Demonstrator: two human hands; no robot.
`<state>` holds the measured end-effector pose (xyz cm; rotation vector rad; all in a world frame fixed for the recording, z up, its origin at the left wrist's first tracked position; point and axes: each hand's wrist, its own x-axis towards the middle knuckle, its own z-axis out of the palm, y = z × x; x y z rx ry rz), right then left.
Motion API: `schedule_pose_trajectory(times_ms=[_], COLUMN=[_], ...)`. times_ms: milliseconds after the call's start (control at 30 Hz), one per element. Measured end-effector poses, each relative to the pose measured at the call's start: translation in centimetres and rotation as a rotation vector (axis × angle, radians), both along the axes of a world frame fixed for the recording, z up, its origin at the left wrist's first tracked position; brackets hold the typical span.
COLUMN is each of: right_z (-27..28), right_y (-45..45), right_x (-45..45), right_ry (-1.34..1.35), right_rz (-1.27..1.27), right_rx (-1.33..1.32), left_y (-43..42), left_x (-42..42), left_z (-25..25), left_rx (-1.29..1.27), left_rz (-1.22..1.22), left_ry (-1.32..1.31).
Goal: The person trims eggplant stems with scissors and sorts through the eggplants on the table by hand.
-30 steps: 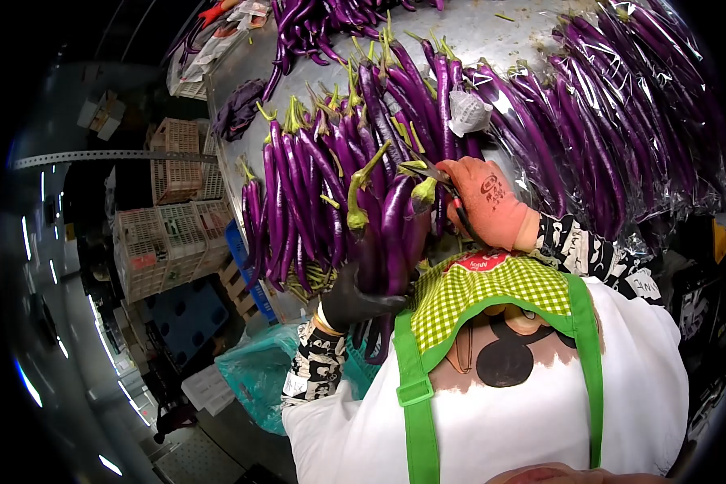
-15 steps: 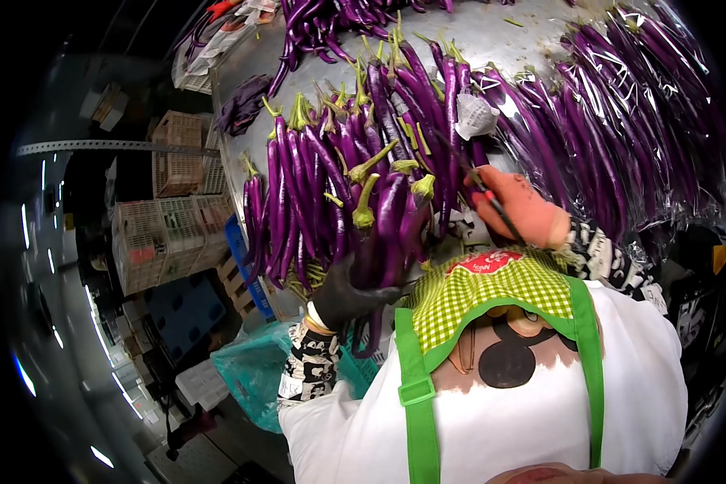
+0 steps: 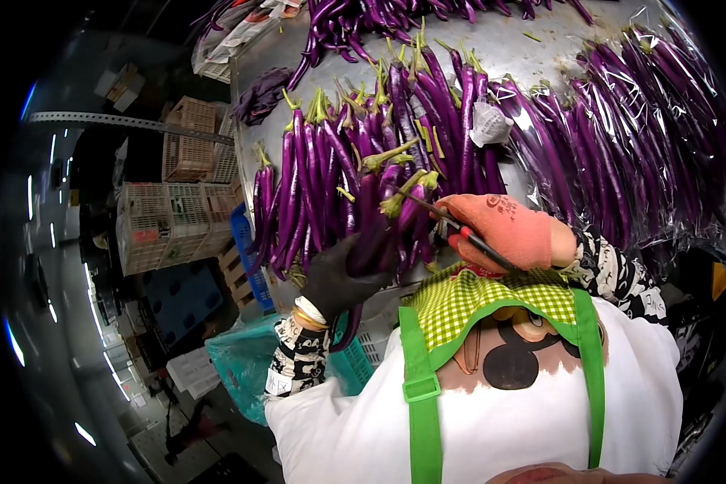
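Note:
My left hand (image 3: 339, 278), in a dark glove, is closed around a few long purple eggplants (image 3: 371, 242), held upright with their green stems at the top. In my right hand (image 3: 504, 230), which wears an orange glove, is a slim knife (image 3: 484, 246) with a black and red handle. Its thin blade reaches left to the stem ends of the held eggplants; whether it touches them I cannot tell. Just beyond my hands, a row of loose eggplants (image 3: 298, 185) lies side by side on the metal table (image 3: 532, 52), stems pointing away.
Eggplants in clear plastic bags (image 3: 605, 145) cover the table's right side. More eggplants (image 3: 355, 24) are piled at the back. A crumpled white wad (image 3: 490, 123) and a dark cloth (image 3: 264, 95) lie on the table. Plastic crates (image 3: 169, 226) stand at left, a teal bag-lined basket (image 3: 246, 367) below.
My right hand has brought the knife down and left to the stems of the held eggplants. My left hand's bunch has tilted rightward. The view has shifted slightly.

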<state>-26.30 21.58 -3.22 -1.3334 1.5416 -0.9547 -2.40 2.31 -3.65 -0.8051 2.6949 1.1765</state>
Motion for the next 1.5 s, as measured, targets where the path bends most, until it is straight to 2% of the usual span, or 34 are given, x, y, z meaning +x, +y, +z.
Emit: schedule_pose_trajectory(times_ms=[133,267,400,467,567,667,767,867,1067,1167,1200,1300,1400,1467,1500], right_z=[0.4,-1.9,-1.0,-0.8,-2.6,-2.7,-2.7,-2.6,-4.8,-2.7,-2.3,-1.3,-3.0,-2.8,0.0], right_y=[-0.4,-0.1,0.0,-0.1,0.2,0.0,-0.3,-0.7,0.5,0.8,0.7,0.1,-0.4,-0.6,-0.7], right_x=[0.4,0.2,0.5,0.4,0.9,0.9,0.9,1.0,1.7,1.1,1.1,0.3,0.3,0.0,0.3], right_ry=[-0.143,0.085,-0.006,0.106,0.078,0.260,0.307,0.170,0.032,-0.300,-0.506,-0.656,-0.703,-0.593,-0.689], right_rz=[-0.028,-0.033,-0.060,-0.047,-0.081,-0.060,-0.063,-0.013,-0.121,-0.118,-0.109,-0.028,-0.024,-0.025,-0.109], right_rx=[0.058,-0.152,0.000,0.009,-0.200,-0.160,-0.237,-0.073,-0.149,0.049,0.168,0.324,0.215,0.134,0.314], left_y=[-0.2,-0.3,-0.2,-0.2,-0.2,-0.2,-0.1,0.3,0.2,0.4,0.5,0.9,1.4,1.5,1.2], left_x=[0.4,0.5,0.2,0.1,0.1,0.2,0.6,0.6,0.7,0.7,0.7,0.4,0.4,-0.1,-0.2], left_z=[-1.0,-1.1,-0.9,-0.8,-0.6,-0.6,-1.4,-1.5,-1.7,-1.5,-1.5,-1.0,-0.9,-0.6,-0.2], left_rx=[-0.005,-0.018,-0.064,-0.043,-0.045,-0.075,-0.082,-0.043,-0.060,-0.128,-0.156,-0.251,-0.322,-0.264,-0.260], left_rz=[-0.022,-0.024,-0.041,-0.027,-0.011,-0.016,-0.014,0.003,0.011,0.034,0.045,0.022,-0.002,-0.054,-0.040], left_ry=[-0.001,-0.019,-0.023,-0.025,-0.048,-0.082,-0.071,-0.057,-0.035,-0.022,-0.021,-0.037,-0.046,0.056,0.106])
